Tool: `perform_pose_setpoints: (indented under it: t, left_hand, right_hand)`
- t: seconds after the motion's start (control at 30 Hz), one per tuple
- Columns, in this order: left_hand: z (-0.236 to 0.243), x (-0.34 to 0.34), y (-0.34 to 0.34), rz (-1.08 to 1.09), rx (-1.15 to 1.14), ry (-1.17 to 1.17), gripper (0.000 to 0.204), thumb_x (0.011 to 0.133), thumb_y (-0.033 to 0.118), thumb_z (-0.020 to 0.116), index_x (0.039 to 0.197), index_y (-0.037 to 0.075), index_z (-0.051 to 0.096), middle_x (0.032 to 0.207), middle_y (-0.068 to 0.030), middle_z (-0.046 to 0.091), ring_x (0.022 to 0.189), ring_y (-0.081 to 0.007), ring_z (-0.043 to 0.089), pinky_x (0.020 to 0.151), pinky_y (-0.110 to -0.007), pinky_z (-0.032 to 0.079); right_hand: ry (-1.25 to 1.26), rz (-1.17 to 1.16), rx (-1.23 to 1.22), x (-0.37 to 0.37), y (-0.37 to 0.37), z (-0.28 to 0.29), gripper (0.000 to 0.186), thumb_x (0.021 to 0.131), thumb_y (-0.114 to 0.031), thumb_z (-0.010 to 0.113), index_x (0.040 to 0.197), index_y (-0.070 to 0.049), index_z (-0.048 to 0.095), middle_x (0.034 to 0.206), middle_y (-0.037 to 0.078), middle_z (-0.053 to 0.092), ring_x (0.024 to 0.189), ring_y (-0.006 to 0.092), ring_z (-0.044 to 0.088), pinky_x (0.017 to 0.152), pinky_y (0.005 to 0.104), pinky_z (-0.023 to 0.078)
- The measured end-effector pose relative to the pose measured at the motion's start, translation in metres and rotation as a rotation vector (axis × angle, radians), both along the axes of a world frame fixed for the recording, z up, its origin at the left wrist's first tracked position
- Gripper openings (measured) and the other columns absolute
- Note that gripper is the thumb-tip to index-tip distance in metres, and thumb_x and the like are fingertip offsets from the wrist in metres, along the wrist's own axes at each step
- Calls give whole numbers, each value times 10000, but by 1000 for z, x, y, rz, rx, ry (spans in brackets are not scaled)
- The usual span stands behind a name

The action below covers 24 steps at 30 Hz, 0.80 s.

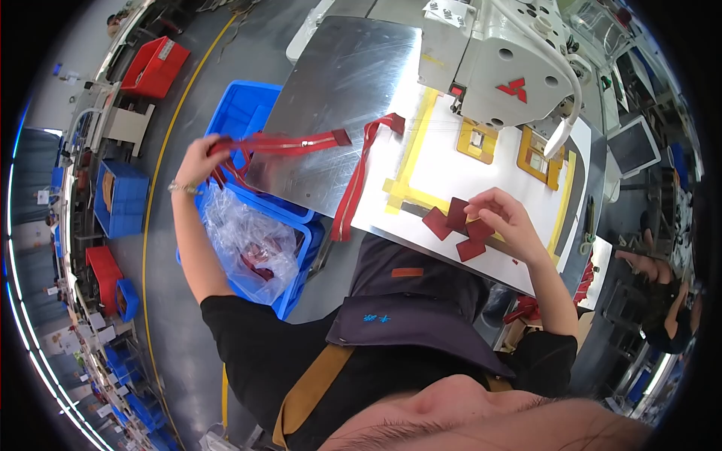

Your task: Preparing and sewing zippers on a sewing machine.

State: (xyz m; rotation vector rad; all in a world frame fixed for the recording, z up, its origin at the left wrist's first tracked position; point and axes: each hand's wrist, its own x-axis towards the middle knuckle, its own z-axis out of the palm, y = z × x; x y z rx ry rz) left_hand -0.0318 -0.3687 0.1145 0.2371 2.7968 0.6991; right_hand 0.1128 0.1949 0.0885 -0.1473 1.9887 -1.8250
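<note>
My left hand (pixel 198 161) is out to the left over a blue bin, closed on one end of a red zipper strip (pixel 289 143). That strip is smeared by motion near the hand and stretches over the metal plate. Another red zipper strip (pixel 357 184) hangs over the table's front edge, its upper end lying on the plate's border. On the right, my right hand (pixel 505 218) hovers with curved, parted fingers at several dark red fabric squares (pixel 456 216) on the white table top. Its fingertips are over the squares; touching cannot be made out.
A white sewing machine head (pixel 519 71) stands over the table. Yellow template frames (pixel 477 141) lie beneath it, beside yellow tape. The metal plate (pixel 301 90) extends left, over a blue bin (pixel 242 98). A second blue bin holds a clear plastic bag (pixel 248 237).
</note>
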Motion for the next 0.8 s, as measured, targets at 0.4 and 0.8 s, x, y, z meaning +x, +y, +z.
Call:
perform_pose_setpoints:
  t: [0.4,0.8]
  left_hand:
    - [-48,73,212,-712,-104,305,563,803,293,641,1343,246,488,1442,-105,370,1339,-300,329,1071,-537,186]
    - [-65,31,109,-119,-913,481,390,863,207,558,1253,188,574,1250,-41,582,1283,-249,422,1062,-495,244]
  right_hand:
    - [682,-677,742,72,69,-23,97,840,-5,614,934,-9,636,976,115,659,939,245,630,841,332,478]
    - [435,-1818,562,281,266,-117,196,931,-146,582,1021,21,633,944,90,665,778,118,633,723,236,490]
